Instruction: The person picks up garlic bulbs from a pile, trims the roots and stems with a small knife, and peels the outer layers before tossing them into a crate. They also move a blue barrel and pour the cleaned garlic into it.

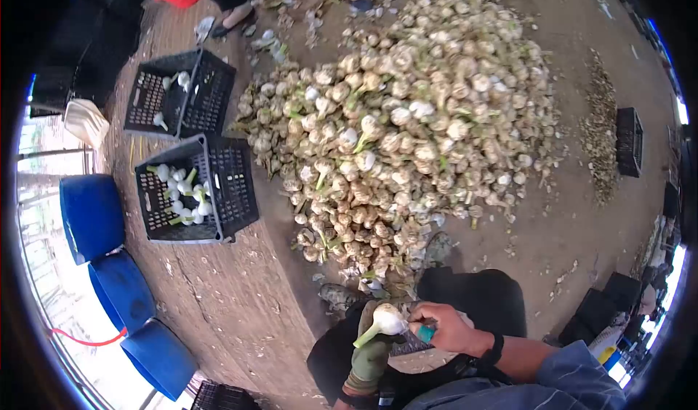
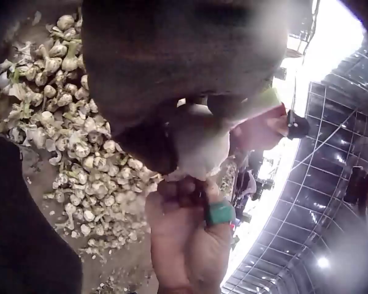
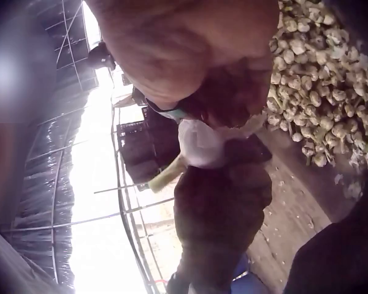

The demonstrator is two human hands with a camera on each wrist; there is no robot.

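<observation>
A person is sitting before a big garlic pile [image 1: 407, 119] on the floor. The gloved left hand [image 1: 371, 355] is gripping a white garlic bulb [image 1: 387, 320] at lap level, stalk pointing down-left. The bare right hand [image 1: 447, 328] is clenching a teal-handled tool [image 1: 425, 333] against the bulb. Trimming well probably means keeping the bulb steady and cutting away from the fingers.
</observation>
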